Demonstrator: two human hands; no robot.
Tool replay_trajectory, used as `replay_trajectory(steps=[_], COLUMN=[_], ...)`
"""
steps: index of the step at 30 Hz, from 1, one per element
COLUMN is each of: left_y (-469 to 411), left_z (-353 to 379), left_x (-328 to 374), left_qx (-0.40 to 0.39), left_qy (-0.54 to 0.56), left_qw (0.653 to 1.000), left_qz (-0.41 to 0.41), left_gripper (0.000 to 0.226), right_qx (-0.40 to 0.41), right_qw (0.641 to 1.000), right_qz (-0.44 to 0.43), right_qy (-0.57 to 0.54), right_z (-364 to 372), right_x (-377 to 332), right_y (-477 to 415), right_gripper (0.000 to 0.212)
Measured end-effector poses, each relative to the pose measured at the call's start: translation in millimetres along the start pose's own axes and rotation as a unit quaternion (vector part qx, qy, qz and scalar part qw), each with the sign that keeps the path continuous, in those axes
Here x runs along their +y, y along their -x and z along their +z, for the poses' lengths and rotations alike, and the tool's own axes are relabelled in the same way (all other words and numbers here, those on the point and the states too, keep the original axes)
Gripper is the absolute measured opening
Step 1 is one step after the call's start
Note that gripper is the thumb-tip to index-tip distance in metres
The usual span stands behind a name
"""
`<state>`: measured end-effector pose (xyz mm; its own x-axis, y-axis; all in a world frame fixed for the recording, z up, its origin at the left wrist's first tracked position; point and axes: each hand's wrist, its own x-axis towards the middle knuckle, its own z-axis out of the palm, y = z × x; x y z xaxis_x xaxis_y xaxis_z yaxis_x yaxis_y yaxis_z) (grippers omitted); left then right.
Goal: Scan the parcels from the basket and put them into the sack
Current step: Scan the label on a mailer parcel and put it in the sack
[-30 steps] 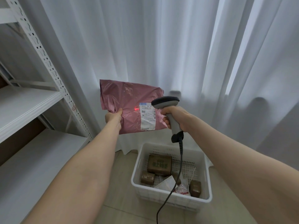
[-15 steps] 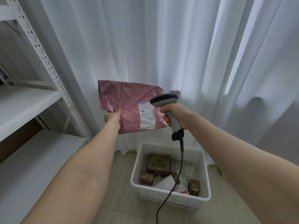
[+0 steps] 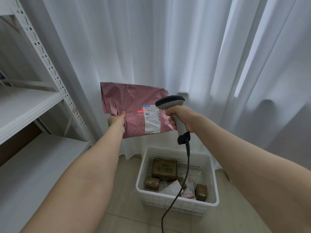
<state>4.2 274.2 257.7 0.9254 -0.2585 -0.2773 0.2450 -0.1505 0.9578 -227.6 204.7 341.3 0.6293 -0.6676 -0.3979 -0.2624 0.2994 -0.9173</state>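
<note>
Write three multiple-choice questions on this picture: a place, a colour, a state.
1. Where is the white perforated plastic basket? A on a table; B on the tiled floor; C on a chair.
2. What colour is the soft plastic parcel in the left hand? A pink; B blue; C green.
3. What does the right hand do? A hangs empty; B grips the grey corded handheld scanner; C holds a pen.
Answers: B, it stands on the tiles; A, its wrinkled film is pink; B, fingers curl round its handle.
</note>
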Motion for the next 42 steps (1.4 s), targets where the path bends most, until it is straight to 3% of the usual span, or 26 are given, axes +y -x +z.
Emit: replay_trajectory(steps=[9, 22, 33, 37, 42], left_y=[-10, -16, -3, 22, 64], left_z=[-2, -9, -25, -47, -122], left_x=[0, -6, -11, -14, -30], left_qx=[-0.004, -0.01, -0.015, -0.011, 0.046], left_qy=[-0.001, -0.009, 0.001, 0.015, -0.016], left_qw=[1.0, 1.0, 1.0, 0.999, 0.999], left_qz=[-0.018, -0.023, -0.024, -0.029, -0.024], left_gripper=[0.06, 0.062, 0.06, 0.063, 0.064], right_qx=[0.008, 0.022, 0.007, -0.002, 0.06], right_qw=[1.0, 1.0, 1.0, 0.999, 0.996], right_qz=[0.007, 0.013, 0.01, 0.006, -0.002], right_qy=[-0.001, -0.01, -0.007, -0.037, -0.062], right_z=[2, 14, 18, 20, 29], right_x=[1, 10, 17, 29, 66], right_y=[-10, -13, 7, 20, 36], right_gripper=[0.001, 0.015, 0.002, 0.011, 0.021])
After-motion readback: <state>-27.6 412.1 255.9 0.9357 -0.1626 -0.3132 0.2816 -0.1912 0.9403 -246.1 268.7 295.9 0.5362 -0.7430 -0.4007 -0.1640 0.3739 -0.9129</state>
